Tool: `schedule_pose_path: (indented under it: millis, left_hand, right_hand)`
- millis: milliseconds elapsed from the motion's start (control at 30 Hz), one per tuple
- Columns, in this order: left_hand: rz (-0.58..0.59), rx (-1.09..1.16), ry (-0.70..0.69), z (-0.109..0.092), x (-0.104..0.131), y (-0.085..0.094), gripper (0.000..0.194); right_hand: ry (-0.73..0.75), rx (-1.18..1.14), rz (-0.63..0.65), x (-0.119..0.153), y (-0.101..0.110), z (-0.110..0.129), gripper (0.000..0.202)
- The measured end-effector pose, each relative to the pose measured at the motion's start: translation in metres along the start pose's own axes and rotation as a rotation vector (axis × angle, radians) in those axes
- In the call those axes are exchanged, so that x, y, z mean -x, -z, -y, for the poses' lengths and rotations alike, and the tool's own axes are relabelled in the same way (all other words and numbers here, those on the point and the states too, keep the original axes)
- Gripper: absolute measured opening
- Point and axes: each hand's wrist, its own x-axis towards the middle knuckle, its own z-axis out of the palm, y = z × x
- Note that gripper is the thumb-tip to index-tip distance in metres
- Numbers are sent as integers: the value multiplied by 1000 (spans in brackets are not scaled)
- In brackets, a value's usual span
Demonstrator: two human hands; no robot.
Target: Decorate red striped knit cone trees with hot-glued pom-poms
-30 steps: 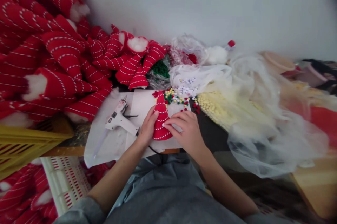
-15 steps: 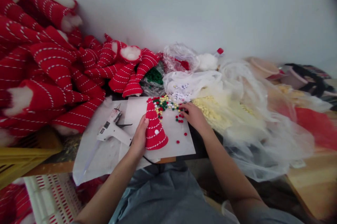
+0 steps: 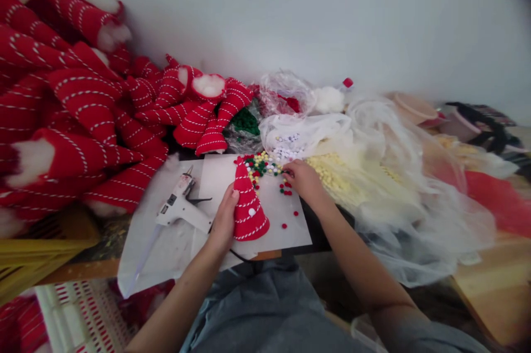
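Red striped cone [image 3: 248, 198] sits over the white paper on the surface, narrow end pointing away, one white pompom on its front. The left hand [image 3: 224, 217] grips its left edge, thumb on the front, forearm slanting up from lower left. The right arm reaches farther forward; the right hand [image 3: 305, 178], fingers bent downward, is at the edge of the coloured pompoms [image 3: 263, 166]; whether it pinches one, I cannot tell.
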Motion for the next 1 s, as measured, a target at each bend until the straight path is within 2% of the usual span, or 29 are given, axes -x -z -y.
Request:
schedule_pose_path:
  millis: [100, 233, 300, 367, 467, 567, 733, 1000]
  left_hand:
    - [29, -41, -54, 5, -2, 5, 63]
    - [46, -91, -112, 8, -2, 9, 56]
    - [53, -96, -118, 8, -1, 8, 57]
    - [64, -95, -112, 7, 0, 7, 59]
    - [75, -109, -116, 7, 0, 6, 61]
    - [59, -149, -129, 8, -1, 7, 61]
    - [84, -177, -163, 8, 0, 7, 58]
    - [86, -193, -150, 7, 2, 8, 59]
  right_hand:
    - [-5, 41, 12, -3, 1, 7, 13]
    - [-6, 25, -55, 5, 21, 21, 12]
    - [66, -120, -140, 14, 35, 35, 11]
    - [204, -318, -213, 22, 46, 52, 9]
    - [360, -485, -269, 30, 54, 75, 8]
    - [402, -526, -278, 29, 52, 87, 7]
    - [399, -572, -233, 26, 43, 88, 10]
    - [418, -647, -327, 29, 34, 88, 14]
